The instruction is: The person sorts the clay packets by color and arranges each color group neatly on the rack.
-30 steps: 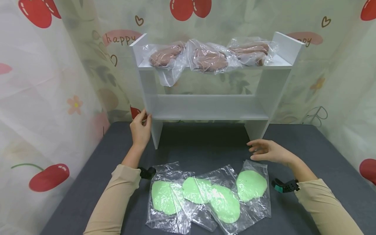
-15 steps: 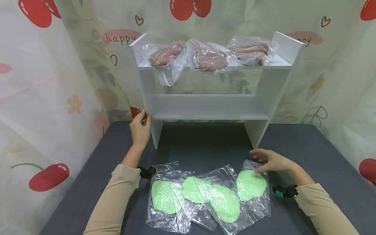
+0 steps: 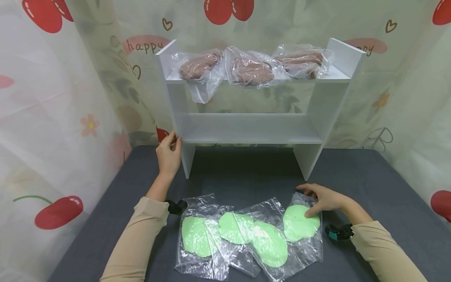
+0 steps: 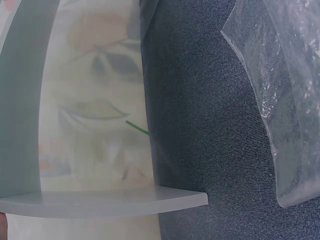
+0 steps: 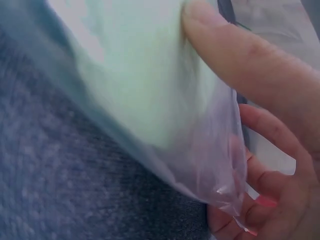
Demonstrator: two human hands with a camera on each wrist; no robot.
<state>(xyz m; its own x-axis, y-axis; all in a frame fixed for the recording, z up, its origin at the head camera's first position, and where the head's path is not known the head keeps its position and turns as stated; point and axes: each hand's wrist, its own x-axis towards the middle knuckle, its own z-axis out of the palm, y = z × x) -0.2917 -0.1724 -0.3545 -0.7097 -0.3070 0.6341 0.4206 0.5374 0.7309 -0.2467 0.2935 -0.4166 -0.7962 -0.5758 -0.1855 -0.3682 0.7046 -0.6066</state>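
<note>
My left hand [image 3: 169, 156] touches the outer left side of a white shelf [image 3: 246, 141] with thumb and fingertips. In the left wrist view only a sliver of that hand shows, beside the shelf's side panel [image 4: 105, 205]. On the table, my right hand [image 3: 327, 199] pinches the upper edge of a clear bag with a flat, light green, clay-like piece [image 3: 299, 229]. The right wrist view shows the thumb [image 5: 240, 55] on top of this bag [image 5: 150, 85] and the other fingers beneath. To its left lie similar green bagged pieces [image 3: 269, 244], their bags overlapping.
Three clear bags with brown contents [image 3: 251, 72] sit on the shelf's top board. A lower board [image 3: 246, 129] spans the side panels. A dark grey cloth covers the table [image 3: 356, 172]. Patterned curtains [image 3: 53, 137] surround it, and a cable [image 3: 380, 137] hangs at the right.
My right hand has moved from near the shelf's right leg down to the rightmost green bag and taken its edge, shifting it slightly. The left hand has stayed at the shelf.
</note>
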